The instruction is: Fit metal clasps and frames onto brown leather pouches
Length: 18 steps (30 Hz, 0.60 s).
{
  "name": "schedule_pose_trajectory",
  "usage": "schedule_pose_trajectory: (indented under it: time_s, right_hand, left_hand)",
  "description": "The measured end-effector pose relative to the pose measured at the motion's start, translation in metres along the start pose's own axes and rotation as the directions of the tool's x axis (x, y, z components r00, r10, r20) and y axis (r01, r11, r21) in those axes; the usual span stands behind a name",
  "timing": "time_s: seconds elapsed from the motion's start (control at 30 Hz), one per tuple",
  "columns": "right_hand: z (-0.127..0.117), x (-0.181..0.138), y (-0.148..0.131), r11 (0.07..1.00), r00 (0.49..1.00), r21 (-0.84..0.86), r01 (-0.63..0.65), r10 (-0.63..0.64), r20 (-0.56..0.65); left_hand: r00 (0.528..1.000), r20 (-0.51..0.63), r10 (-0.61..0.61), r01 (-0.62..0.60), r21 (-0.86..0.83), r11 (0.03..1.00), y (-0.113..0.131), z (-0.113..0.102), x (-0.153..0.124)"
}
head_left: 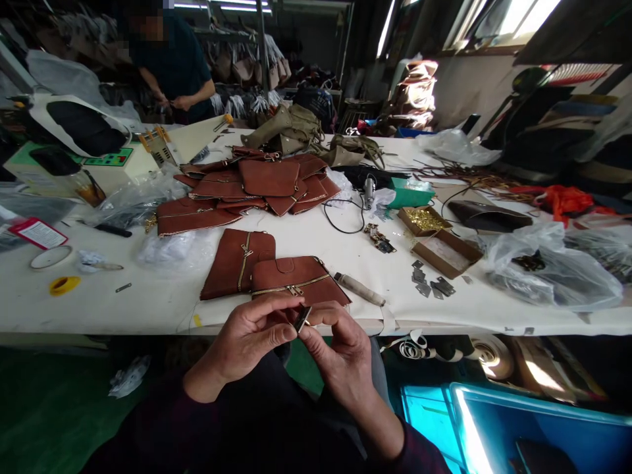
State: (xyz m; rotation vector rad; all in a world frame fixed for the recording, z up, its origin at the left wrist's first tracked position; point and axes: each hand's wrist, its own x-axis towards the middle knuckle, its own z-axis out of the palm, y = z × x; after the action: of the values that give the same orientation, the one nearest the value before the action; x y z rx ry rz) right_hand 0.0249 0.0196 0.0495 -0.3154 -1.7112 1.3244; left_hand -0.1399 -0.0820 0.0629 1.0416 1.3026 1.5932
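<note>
Head view, held piece: I see my left hand (251, 336) and right hand (340, 349) pinching a small dark flat metal clip (302, 318) between fingertips, just below the table edge; long axis tilts up to the right.
Boxes: open cardboard box (423, 220) holds gold fittings; its neighbour's contents unclear.
Hidden: clip's lower end covered by fingers.

White cloth-covered worktable (99, 299) carries two flat brown leather zip pouches (276, 273) at its near edge. Beyond these: heap of matching brown pouches (257, 184). Right of the pair: pale wooden-handled tool (360, 288), grey metal plates (429, 283), open cardboard boxes (439, 240). Far left: yellow tape roll (64, 285).
</note>
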Motion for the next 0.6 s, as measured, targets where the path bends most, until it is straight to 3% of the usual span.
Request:
schedule_pose_trajectory:
  time_s: [0.17, 0.43, 0.53, 0.6]
  right_hand:
    - [0.004, 0.000, 0.004, 1.000, 1.000, 0.011, -0.012, 0.013, -0.006]
    - [0.004, 0.002, 0.007, 1.000, 1.000, 0.002, -0.020, 0.020, 0.008]
    - [-0.003, 0.003, 0.014, 0.999, 0.999, -0.032, -0.044, 0.045, 0.021]
    - [-0.009, 0.005, 0.024, 0.993, 0.996, -0.079, -0.089, 0.090, 0.015]
  left_hand:
    - [0.999, -0.013, 0.050, -0.051, -0.039, 0.998, -0.003, -0.003, 0.003]
    - [1.000, 0.017, 0.007, -0.005, -0.097, 0.995, -0.012, -0.008, 0.006]
    - [0.995, 0.093, -0.041, 0.043, -0.024, 0.999, -0.022, -0.018, 0.013]
    - [0.990, 0.124, -0.071, 0.055, 0.126, 0.991, -0.029, -0.031, 0.027]
